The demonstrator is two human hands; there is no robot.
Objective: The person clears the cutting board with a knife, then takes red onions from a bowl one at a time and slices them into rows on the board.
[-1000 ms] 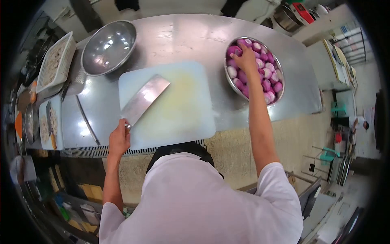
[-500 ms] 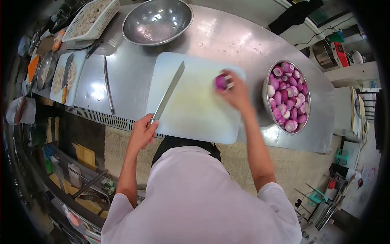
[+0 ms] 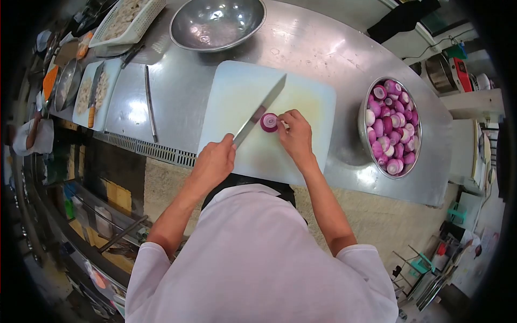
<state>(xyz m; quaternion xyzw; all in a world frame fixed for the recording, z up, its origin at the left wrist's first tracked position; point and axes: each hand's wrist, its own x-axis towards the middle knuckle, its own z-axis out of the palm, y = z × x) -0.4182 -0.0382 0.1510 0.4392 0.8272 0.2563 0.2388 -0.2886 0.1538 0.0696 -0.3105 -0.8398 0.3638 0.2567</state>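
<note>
My left hand (image 3: 216, 160) is closed round the handle of a long knife (image 3: 262, 109), its blade slanting up and right across the white cutting board (image 3: 226, 86). Just right of the blade is a peeled red onion (image 3: 269, 122), its cut end with pale rings facing up. The fingers of my right hand (image 3: 295, 135) pinch the onion at its right side, over the middle of the board. At the board's right, a steel bowl (image 3: 362, 132) holds many peeled red onions (image 3: 396, 124).
A large steel bowl (image 3: 218, 24) stands behind the board. To the left lie a thin metal rod (image 3: 149, 105) and another board (image 3: 110, 81) with a wooden-handled knife (image 3: 95, 91) and chopped pieces. A white basket (image 3: 129, 35) sits at the back left. Another person's arm (image 3: 33, 132) shows far left.
My right hand has brought the onion left and down, close to the blade. My left hand has moved the knife rightward over the board. The whole view has shifted slightly.
</note>
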